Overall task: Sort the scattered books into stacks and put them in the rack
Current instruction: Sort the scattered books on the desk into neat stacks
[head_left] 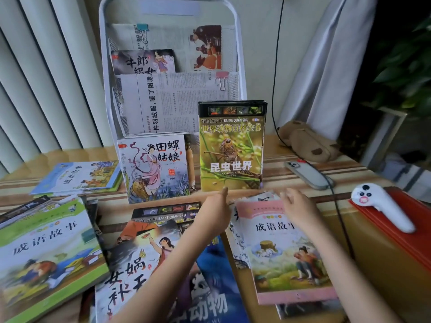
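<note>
A white wire rack (240,66) stands at the back of the table with newspapers and a thin book in its upper pockets. Two stacks stand upright in its lowest tier: a white fairy-tale book (154,169) on the left and a green insect encyclopedia (232,148) on the right. Both of my hands are just below the insect book, holding nothing. My left hand (215,212) has its fingers straight, pointing up at the book's base. My right hand (297,206) hovers, blurred, over a pink story book (284,250). Several more books lie scattered flat in front.
A green story book (46,250) tops a pile at the left, and a blue one (79,174) lies behind it. A phone (307,174) on a black cable, a brown pouch (307,142) and a white controller (382,206) on a red box occupy the right side.
</note>
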Demonstrator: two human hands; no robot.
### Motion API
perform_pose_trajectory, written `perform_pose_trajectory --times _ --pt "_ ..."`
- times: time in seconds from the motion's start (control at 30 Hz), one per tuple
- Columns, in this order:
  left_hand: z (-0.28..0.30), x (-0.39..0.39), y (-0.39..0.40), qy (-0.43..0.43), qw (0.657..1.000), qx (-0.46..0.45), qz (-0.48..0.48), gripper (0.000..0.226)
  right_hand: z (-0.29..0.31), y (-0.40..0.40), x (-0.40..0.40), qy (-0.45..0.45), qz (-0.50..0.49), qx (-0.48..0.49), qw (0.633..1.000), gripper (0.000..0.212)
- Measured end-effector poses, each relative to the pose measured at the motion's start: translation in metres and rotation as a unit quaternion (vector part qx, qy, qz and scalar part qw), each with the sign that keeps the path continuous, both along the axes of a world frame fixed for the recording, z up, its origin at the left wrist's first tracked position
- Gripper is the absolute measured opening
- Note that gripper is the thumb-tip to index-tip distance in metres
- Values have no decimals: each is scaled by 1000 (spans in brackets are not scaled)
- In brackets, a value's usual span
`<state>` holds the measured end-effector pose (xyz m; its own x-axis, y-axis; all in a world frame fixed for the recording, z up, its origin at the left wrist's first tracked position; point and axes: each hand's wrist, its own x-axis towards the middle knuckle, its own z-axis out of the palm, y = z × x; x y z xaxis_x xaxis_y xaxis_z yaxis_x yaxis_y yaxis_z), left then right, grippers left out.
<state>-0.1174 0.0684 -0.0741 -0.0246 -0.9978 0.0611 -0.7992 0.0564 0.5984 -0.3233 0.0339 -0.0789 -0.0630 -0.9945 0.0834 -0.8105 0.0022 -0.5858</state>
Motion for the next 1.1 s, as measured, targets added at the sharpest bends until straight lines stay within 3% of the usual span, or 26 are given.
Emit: perform_pose_trajectory --times 0.13,0.27,0.33,0.4,0.47,0.5,0.57,0.77,0.9,1.1 --pt "-4 -6 30 -14 1000 -2 -21 45 -9 29 -17 28 12 66 997 71" --pt "-12 -29 52 -14 997 14 -69 41 -19 48 -12 43 44 42 997 64" --pt "-13 -37 58 59 996 18 -57 55 -20 53 -10 28 51 3 998 60" --pt "-14 -35 56 225 973 31 -30 65 -17 55 -11 -105 68 -12 992 54" --pt "-13 -29 52 421 905 63 -7 66 -9 57 -10 -291 101 25 951 42" --pt "-15 -24 47 477 877 59 7 67 -6 57 -10 -358 113 45 926 40" --pt "-19 -16 40 495 869 17 25 78 -2 56 -11 -409 111 59 904 41" --pt "-27 1 30 526 845 11 94 83 -9 50 -33 -250 -52 -30 966 41" --pt "-26 4 28 546 832 25 95 80 -24 53 -32 -182 -37 -12 983 36" --pt "-25 4 31 568 816 36 101 76 -32 58 -19 -47 -25 -89 995 38"
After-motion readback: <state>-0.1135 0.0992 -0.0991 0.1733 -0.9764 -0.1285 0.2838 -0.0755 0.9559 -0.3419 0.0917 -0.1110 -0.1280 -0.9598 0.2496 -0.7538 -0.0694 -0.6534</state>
